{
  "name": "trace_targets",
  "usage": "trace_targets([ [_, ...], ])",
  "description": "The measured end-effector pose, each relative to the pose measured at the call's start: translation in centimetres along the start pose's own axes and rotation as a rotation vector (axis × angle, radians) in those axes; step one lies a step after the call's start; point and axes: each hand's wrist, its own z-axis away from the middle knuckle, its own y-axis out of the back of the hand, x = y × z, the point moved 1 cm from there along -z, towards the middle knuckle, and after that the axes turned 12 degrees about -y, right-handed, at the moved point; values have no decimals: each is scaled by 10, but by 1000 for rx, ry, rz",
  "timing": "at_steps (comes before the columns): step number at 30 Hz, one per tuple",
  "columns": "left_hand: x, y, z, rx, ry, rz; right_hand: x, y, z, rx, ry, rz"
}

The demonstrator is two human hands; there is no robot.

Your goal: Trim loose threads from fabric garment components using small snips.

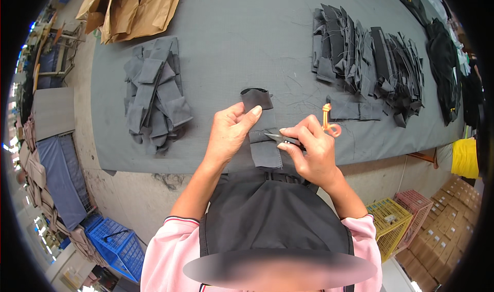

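My left hand [229,132] pinches a dark grey fabric strip [264,121] between thumb and fingers, near the strip's folded far end. The strip lies lengthwise towards me, with a seam across its lower part. In my right hand [316,153] is a pair of small dark thread snips [275,137], their pointed tips at that seam. Whether the blades touch a thread is too small to tell. Just beyond the right hand's knuckles an orange looped piece [328,118] shows; its link to the snips is unclear.
A loose heap of grey strips [157,89] lies left, below brown paper [136,9]. Thick bundles of dark strips [355,55] stand far right, one flat strip [355,110] beneath them. The grey-covered table [221,45] carries loose threads. Blue [117,245] and yellow crates [389,222] stand below.
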Motion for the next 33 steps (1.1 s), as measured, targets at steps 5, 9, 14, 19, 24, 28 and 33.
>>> trace_targets([
  [5,13,-11,1,1,9,41,-2,-2,-3,-17,58,24],
  [9,14,-12,1,16,-11,83,-7,-5,-5,-95,-108,-223],
  [14,10,-9,1,-17,17,87,7,-6,2,-154,-473,-780],
  [19,7,-3,0,-25,16,-7,-4,0,5,36,42,88],
  [24,8,-9,2,7,4,90,-6,-5,1,76,115,84],
  [28,10,-11,2,28,2,99,-6,-9,3,66,115,104],
  [33,3,-6,2,4,10,41,-5,-11,4,70,73,51],
])
